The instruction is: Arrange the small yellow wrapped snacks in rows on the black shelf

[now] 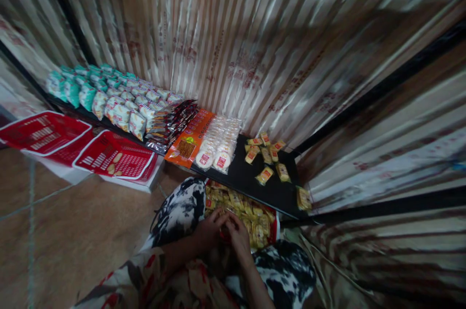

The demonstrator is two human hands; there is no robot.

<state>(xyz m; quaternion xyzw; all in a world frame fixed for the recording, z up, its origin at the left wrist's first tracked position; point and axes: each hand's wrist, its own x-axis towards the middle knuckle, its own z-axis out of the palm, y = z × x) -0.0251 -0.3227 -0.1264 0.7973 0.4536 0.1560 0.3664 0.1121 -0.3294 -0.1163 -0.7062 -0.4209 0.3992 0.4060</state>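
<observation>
My left hand [210, 229] and my right hand [239, 235] meet low in the middle, fingers curled together. Something dark red shows between them, too dim to name; it could be a piece of the basket's rim or a separate thing. Just beyond my hands is a red basket [272, 238] full of small yellow wrapped snack packs [251, 209]. It sits between my knees, partly under the edge of a black shelf [245, 180]. More loose yellow packs [265, 175] lie scattered on the shelf's right part, one stack [303, 198] at the corner.
Along the shelf to the left stand round white crackers in clear wrap [222, 154], an orange bag [191, 139], dark packets [178, 122] and rows of white and teal bags [87, 95]. Red baskets [120, 154] rest on the tiled floor [91, 231]. A striped curtain [225, 56] hangs behind.
</observation>
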